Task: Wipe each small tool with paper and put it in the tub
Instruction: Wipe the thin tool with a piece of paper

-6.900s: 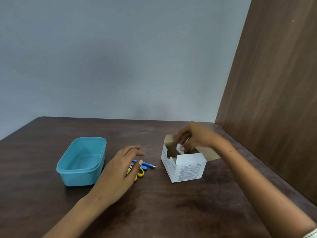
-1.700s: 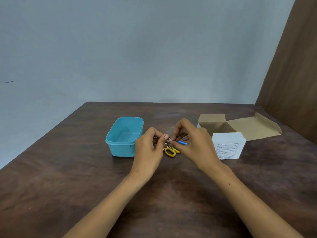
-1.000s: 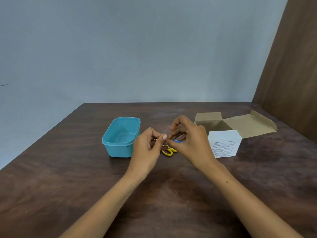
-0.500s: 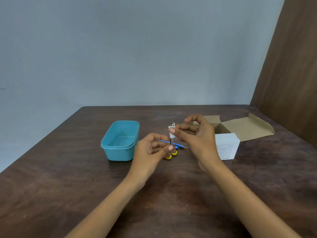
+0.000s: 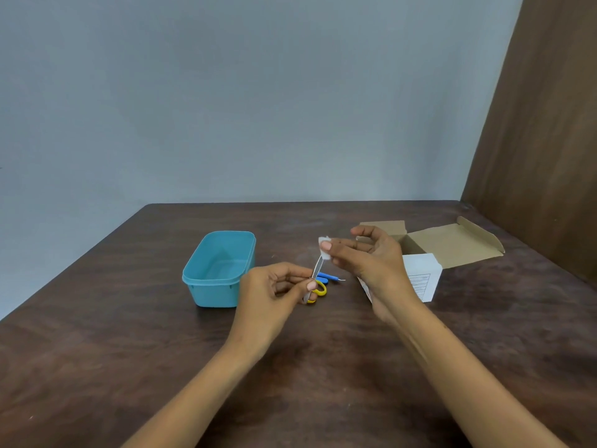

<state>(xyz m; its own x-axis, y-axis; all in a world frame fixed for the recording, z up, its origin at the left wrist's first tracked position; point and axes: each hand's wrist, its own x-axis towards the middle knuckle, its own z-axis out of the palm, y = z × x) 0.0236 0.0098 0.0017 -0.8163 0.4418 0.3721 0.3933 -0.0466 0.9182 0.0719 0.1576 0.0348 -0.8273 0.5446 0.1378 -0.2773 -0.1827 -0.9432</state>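
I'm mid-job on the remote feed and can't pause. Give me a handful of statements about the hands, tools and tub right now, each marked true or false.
1. The left hand pinches a thin silvery tool. True.
2. The right hand is empty. False: it pinches a small white paper pad at the tool's upper end.
3. The teal tub already holds a tool. False: nothing shows inside it.
4. The yellow-handled scissors and the blue-handled tool lie on the table between the tub and the white box. True.
5. The white box is closed. False: its brown flaps stand open.
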